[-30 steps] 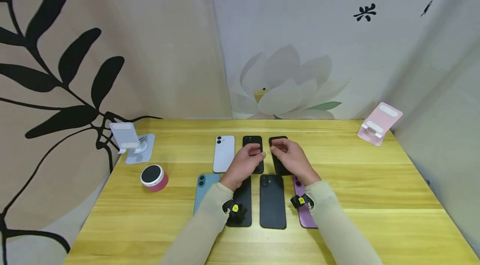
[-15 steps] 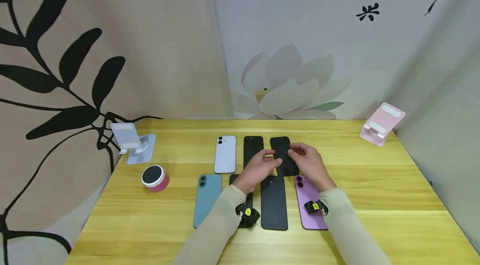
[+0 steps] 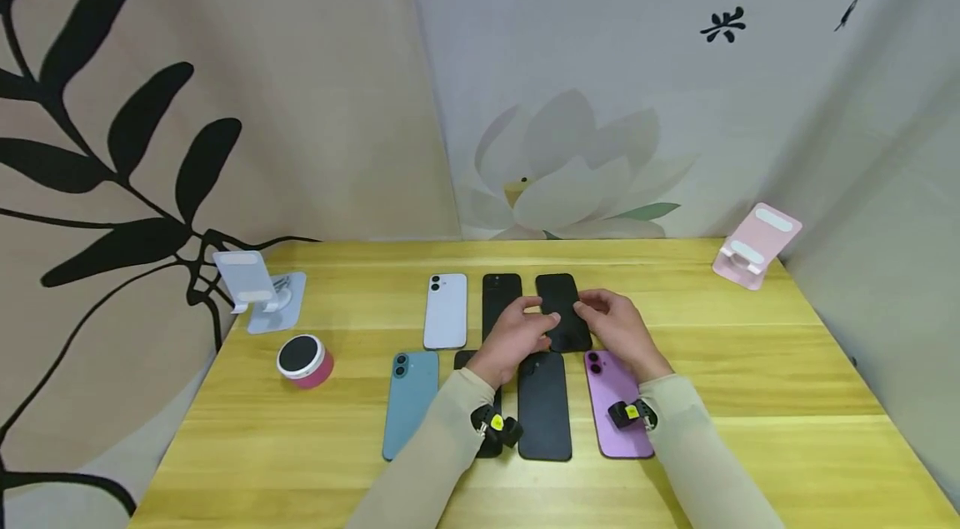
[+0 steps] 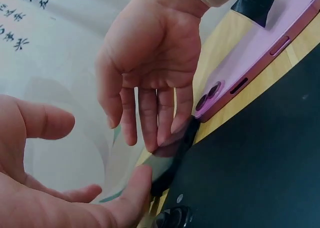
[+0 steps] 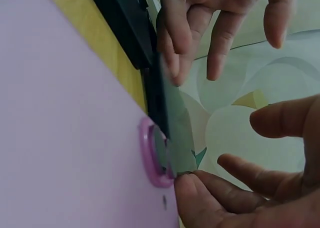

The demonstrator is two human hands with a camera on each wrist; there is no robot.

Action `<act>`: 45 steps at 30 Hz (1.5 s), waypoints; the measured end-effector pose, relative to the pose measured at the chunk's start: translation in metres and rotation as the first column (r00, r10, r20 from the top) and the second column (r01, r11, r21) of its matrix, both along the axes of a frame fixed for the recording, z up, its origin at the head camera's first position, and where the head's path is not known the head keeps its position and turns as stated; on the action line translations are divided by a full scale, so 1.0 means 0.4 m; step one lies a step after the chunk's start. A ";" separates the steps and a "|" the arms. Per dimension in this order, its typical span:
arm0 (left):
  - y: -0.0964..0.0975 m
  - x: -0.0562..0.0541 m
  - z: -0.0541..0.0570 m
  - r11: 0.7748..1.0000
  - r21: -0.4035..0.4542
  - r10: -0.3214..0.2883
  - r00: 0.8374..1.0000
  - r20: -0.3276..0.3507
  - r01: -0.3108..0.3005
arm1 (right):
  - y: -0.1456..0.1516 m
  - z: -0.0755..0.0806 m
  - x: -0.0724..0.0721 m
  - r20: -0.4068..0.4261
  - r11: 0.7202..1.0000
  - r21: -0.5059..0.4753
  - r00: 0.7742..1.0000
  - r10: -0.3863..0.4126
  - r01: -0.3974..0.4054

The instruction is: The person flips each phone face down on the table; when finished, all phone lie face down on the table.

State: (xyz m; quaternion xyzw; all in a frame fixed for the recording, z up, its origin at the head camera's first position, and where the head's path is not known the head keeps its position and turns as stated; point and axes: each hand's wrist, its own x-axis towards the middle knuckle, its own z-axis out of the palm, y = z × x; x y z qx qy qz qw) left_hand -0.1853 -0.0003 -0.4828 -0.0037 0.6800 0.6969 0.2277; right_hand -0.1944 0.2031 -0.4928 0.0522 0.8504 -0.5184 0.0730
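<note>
A black phone (image 3: 564,304) lies with its glossy screen up at the right end of the back row. My left hand (image 3: 516,341) is at its near left edge, with fingertips touching or very close to it. At the right edge, my right hand (image 3: 618,329) has thumb and fingertips against the rim; its fingers hang fairly straight in the left wrist view. Left of that phone lie another black phone (image 3: 501,296), partly covered by my left hand, and a white phone (image 3: 446,312). The front row has a blue phone (image 3: 411,404), two dark phones, one dark phone (image 3: 544,412) uncovered, and a purple phone (image 3: 611,396).
A white phone stand (image 3: 258,287) is at the back left of the wooden table (image 3: 750,446), with a pink round container (image 3: 305,361) with a black top before it. A pink phone stand (image 3: 757,246) stands at the back right. A printed curtain hangs behind.
Both hands have shifted to the right. The right hand has moved off the top of the screen-up phone to its right edge, and the left has come to its left edge.
</note>
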 end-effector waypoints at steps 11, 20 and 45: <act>0.002 -0.026 -0.024 0.994 0.084 0.068 0.997 -0.020 -0.066 | -0.023 -0.002 0.008 -0.104 0.988 0.148 0.992 0.066 -0.050; 0.006 -0.040 -0.049 0.992 0.118 0.059 0.998 -0.038 -0.054 | -0.037 -0.001 -0.001 -0.012 0.999 0.001 0.999 0.042 -0.042; 0.049 -0.014 -0.036 0.983 -0.172 -0.093 0.975 -0.200 0.058 | -0.020 0.003 -0.013 0.091 0.957 -0.290 0.995 0.052 -0.023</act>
